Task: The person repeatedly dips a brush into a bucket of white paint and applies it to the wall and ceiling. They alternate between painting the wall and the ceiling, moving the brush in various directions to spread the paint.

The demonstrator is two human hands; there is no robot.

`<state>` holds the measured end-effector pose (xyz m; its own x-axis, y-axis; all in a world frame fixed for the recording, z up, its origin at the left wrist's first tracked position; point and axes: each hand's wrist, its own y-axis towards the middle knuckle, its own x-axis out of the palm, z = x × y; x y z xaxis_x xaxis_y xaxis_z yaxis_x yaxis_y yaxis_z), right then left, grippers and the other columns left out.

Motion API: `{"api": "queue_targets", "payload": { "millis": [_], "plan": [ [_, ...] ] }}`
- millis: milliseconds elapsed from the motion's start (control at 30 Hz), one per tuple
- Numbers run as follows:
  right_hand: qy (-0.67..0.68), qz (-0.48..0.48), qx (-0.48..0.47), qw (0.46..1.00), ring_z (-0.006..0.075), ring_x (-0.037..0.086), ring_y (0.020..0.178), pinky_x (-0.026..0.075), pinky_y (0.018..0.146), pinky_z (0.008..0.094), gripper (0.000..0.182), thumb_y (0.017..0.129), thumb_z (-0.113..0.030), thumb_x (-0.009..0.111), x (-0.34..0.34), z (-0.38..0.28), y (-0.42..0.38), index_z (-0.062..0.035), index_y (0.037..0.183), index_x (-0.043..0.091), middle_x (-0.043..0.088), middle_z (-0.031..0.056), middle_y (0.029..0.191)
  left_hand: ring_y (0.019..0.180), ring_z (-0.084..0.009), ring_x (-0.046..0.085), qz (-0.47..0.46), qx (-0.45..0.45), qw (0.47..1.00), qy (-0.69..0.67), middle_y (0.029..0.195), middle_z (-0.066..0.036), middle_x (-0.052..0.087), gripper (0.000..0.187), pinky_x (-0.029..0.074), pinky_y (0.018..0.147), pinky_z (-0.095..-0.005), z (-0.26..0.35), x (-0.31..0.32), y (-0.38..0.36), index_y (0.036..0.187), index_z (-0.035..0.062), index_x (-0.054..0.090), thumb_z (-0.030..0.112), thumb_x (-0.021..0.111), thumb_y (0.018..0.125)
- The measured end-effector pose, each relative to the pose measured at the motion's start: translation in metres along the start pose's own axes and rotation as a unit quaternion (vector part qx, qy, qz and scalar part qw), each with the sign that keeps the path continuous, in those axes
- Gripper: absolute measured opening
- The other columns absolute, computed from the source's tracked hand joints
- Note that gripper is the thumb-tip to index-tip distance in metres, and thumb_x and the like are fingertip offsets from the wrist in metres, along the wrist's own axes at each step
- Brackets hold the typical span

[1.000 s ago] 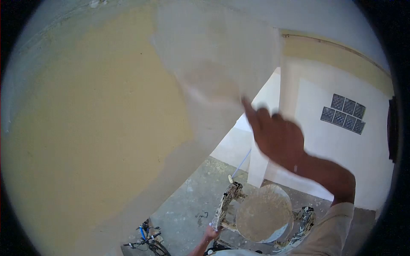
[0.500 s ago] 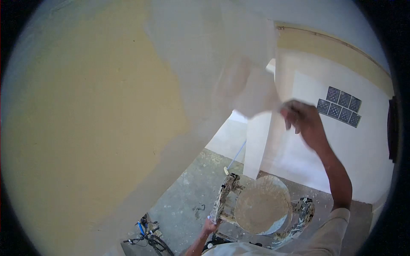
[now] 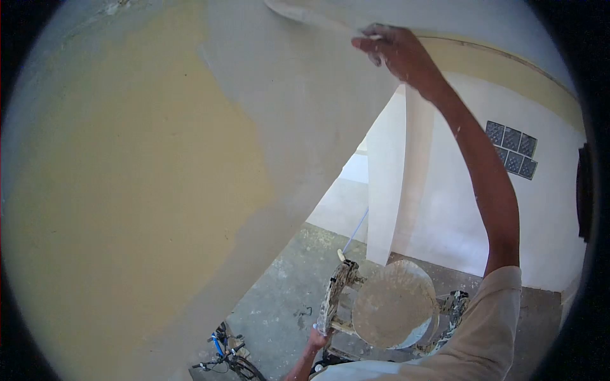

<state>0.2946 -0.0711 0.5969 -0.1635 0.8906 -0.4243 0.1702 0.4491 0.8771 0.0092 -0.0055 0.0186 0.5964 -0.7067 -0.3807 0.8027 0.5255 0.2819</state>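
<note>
Wall [image 3: 152,190]: yellow patch left, grey coat right
Pale flat tool [image 3: 308,14]: top of view, long axis leftward and slightly up from its held end; wall contact cannot be told
Left hand [image 3: 316,338]: well below, fingers clasped on splattered frame [image 3: 335,292]
Right hand [image 3: 395,54]: nearer, fingers clamped on tool's right end

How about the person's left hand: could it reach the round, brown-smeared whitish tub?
Probably yes: the left hand grips the paint-spattered frame beside the tub; only that frame seems in between.
</note>
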Motion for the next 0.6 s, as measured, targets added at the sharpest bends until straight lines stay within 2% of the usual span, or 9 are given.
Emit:
{"api": "queue_targets", "payload": {
  "millis": [67, 100, 133, 200, 367, 433, 467, 500, 600],
  "plan": [
    [-0.111, 0.024, -0.009, 0.994, 0.0248, 0.053, 0.068, 0.042, 0.073, 0.0349, 0.025, 0.08, -0.025, 0.046, 0.01, 0.009, -0.017, -0.005, 0.093, 0.054, 0.054, 0.0115, 0.089, 0.09, -0.0268, 0.051, 0.0, 0.031, 0.998, 0.046, 0.097, -0.013, 0.055, 0.031, 0.04, 0.075, -0.0326, 0.007, -0.002, 0.002, 0.099, 0.0034, 0.051, 0.014, 0.051, 0.07],
    [-0.166, 0.015, -0.175, 0.97, 0.0283, 0.053, 0.07, 0.042, 0.069, 0.0353, 0.036, 0.077, -0.034, 0.049, 0.015, 0.026, -0.034, -0.002, 0.093, 0.051, 0.054, 0.0146, 0.082, 0.09, -0.0268, 0.051, -0.001, 0.033, 0.998, 0.044, 0.097, -0.013, 0.055, 0.031, 0.04, 0.075, -0.0326, 0.009, -0.003, 0.002, 0.099, 0.0034, 0.051, 0.014, 0.051, 0.07],
    [-0.078, -0.054, -0.013, 0.995, 0.0292, 0.053, 0.071, 0.041, 0.066, 0.0358, 0.04, 0.074, -0.037, 0.052, 0.017, 0.021, -0.054, -0.0008, 0.092, 0.05, 0.053, 0.0186, 0.076, 0.09, -0.0269, 0.051, -0.003, 0.047, 0.998, 0.034, 0.096, -0.013, 0.055, 0.03, 0.04, 0.075, -0.0328, 0.009, -0.003, 0.003, 0.098, 0.0035, 0.051, 0.013, 0.051, 0.07],
    [-0.046, -0.156, 0.123, 0.979, 0.0256, 0.054, 0.058, 0.042, 0.06, 0.0341, 0.032, 0.076, -0.03, 0.052, 0.009, -0.005, -0.086, -0.0003, 0.089, 0.049, 0.053, 0.0156, 0.062, 0.09, -0.027, 0.051, -0.007, 0.061, 0.998, 0.024, 0.096, -0.013, 0.055, 0.03, 0.04, 0.075, -0.0329, 0.007, -0.003, 0.004, 0.098, 0.0035, 0.051, 0.013, 0.05, 0.07],
    [-0.128, -0.134, 0.138, 0.973, 0.0259, 0.054, 0.06, 0.042, 0.062, 0.0344, 0.03, 0.077, -0.028, 0.051, -0.017, -0.004, -0.096, -0.0038, 0.093, 0.047, 0.052, 0.0129, 0.061, 0.09, -0.025, 0.051, -0.016, 0.058, 0.997, 0.057, 0.095, -0.013, 0.055, 0.028, 0.04, 0.075, -0.0321, 0.005, -0.003, 0.003, 0.098, 0.0031, 0.051, 0.013, 0.051, 0.071],
    [-0.182, -0.001, -0.079, 0.98, 0.0278, 0.051, 0.074, 0.039, 0.07, 0.0365, 0.026, 0.079, -0.03, 0.046, -0.017, 0.03, -0.074, -0.0047, 0.085, 0.051, 0.052, 0.0157, 0.074, 0.09, -0.0245, 0.052, -0.02, 0.026, 0.999, 0.004, 0.095, -0.013, 0.055, 0.028, 0.04, 0.074, -0.032, 0.008, -0.003, 0.003, 0.098, 0.0032, 0.051, 0.014, 0.052, 0.071],
    [-0.134, 0.065, -0.143, 0.978, 0.0147, 0.041, 0.056, 0.037, 0.055, 0.0274, 0.026, 0.077, -0.022, 0.051, -0.019, 0.039, -0.05, 0.0029, 0.08, 0.049, 0.045, 0.0081, 0.06, 0.09, -0.024, 0.052, -0.02, -0.004, 0.999, -0.05, 0.095, -0.012, 0.055, 0.028, 0.04, 0.074, -0.0319, 0.009, -0.002, 0.001, 0.098, 0.0032, 0.05, 0.015, 0.052, 0.072],
    [-0.126, 0.057, -0.021, 0.99, 0.0151, 0.041, 0.055, 0.037, 0.056, 0.0285, 0.027, 0.078, -0.025, 0.05, -0.026, 0.032, -0.026, 0.0022, 0.08, 0.049, 0.045, 0.0075, 0.06, 0.09, -0.024, 0.052, -0.024, -0.008, 0.999, -0.047, 0.095, -0.012, 0.055, 0.028, 0.04, 0.074, -0.0319, 0.005, 0.0, 0.0, 0.098, 0.0032, 0.05, 0.015, 0.052, 0.072],
    [-0.299, 0.172, -0.16, 0.925, 0.0234, 0.054, 0.068, 0.043, 0.063, 0.0301, 0.034, 0.08, -0.032, 0.046, -0.025, 0.041, 0.022, -0.0054, 0.1, 0.052, 0.056, 0.0109, 0.081, 0.089, -0.0236, 0.052, 0.0, 0.026, 0.999, -0.021, 0.094, -0.011, 0.056, 0.028, 0.041, 0.073, -0.0321, 0.006, 0.001, 0.002, 0.096, 0.0038, 0.051, 0.018, 0.054, 0.072]
  ]
}}
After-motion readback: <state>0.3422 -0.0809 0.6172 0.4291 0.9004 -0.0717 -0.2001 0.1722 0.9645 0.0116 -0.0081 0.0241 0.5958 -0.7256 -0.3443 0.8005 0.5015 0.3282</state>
